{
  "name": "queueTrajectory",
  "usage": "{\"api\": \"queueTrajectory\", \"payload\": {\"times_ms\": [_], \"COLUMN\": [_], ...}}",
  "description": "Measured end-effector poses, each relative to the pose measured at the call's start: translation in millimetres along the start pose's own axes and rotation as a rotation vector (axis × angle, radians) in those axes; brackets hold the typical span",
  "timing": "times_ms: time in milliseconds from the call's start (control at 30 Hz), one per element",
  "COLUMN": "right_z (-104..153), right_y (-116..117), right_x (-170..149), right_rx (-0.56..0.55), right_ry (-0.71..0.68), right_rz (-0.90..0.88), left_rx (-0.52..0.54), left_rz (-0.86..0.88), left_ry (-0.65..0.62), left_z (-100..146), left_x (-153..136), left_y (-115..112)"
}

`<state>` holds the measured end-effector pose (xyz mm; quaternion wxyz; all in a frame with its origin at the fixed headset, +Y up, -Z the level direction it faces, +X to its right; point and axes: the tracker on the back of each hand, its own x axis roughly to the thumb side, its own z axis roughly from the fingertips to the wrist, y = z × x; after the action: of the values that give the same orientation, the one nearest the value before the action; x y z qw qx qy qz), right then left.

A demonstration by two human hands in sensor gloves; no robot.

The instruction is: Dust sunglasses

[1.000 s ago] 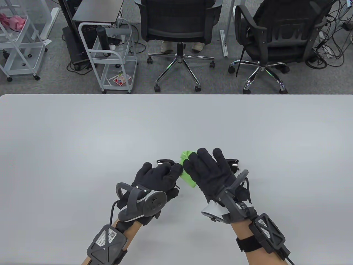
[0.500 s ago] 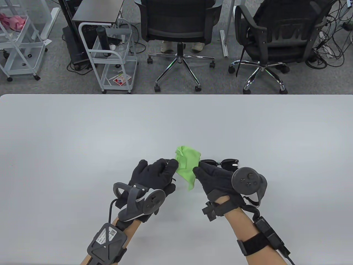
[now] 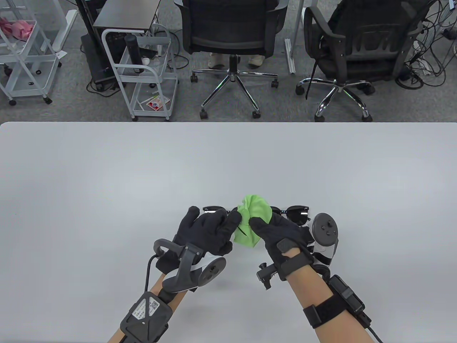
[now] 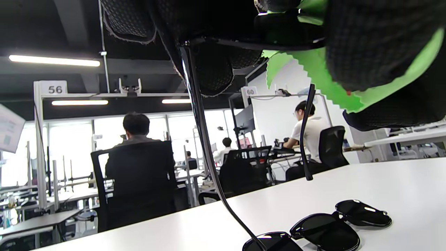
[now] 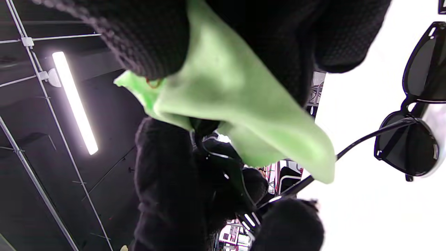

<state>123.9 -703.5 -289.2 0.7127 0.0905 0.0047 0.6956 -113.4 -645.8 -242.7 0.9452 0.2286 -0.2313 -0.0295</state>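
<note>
My left hand [image 3: 210,228] grips a black pair of sunglasses [image 3: 214,209] just above the table; its temples hang down in the left wrist view [image 4: 200,132]. My right hand [image 3: 280,232] pinches a green cloth [image 3: 255,210] between thumb and fingers and presses it onto the right part of that pair. The cloth also shows in the left wrist view [image 4: 313,73] and fills much of the right wrist view [image 5: 237,104]. The cloth and my fingers hide the covered lens. A second black pair of sunglasses [image 3: 298,213] lies on the table right of my right hand, and shows in the wrist views [image 4: 324,230] [image 5: 407,150].
The white table [image 3: 142,171] holds only these things. Beyond its far edge stand two black office chairs [image 3: 232,32] [image 3: 357,39] and white wire carts [image 3: 146,71].
My right hand has turned over from lying flat on the cloth to pinching it. The cloth opened out, then bunched up and shifted right. My left hand moved a little right with the sunglasses.
</note>
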Motion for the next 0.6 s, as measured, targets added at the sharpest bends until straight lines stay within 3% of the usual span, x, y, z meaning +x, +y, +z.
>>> {"api": "queueTrajectory", "payload": {"times_ms": [167,267,367,533,600], "right_z": [-3.5,-2.1,2.7,1.4,-1.6], "right_y": [2.0,4.5,3.8,0.0,-0.8], "right_x": [-5.3,-5.3,-3.7,-2.0,-3.4], "right_rx": [0.135,0.054,-0.124,-0.112,-0.031], "right_ry": [-0.005,0.019,0.038,-0.015,-0.041], "right_rz": [-0.058,-0.013,0.071,0.053,-0.005], "left_rx": [0.019,0.017,0.022,0.007,0.013], "left_rz": [-0.05,-0.086,-0.121,-0.036,-0.039], "left_ry": [-0.006,-0.04,-0.061,-0.027,-0.015], "left_z": [1.0,0.4,-1.2,-4.9,-5.3], "left_x": [-1.6,4.1,11.0,5.6,2.3], "left_y": [0.9,1.8,2.8,2.3,3.3]}}
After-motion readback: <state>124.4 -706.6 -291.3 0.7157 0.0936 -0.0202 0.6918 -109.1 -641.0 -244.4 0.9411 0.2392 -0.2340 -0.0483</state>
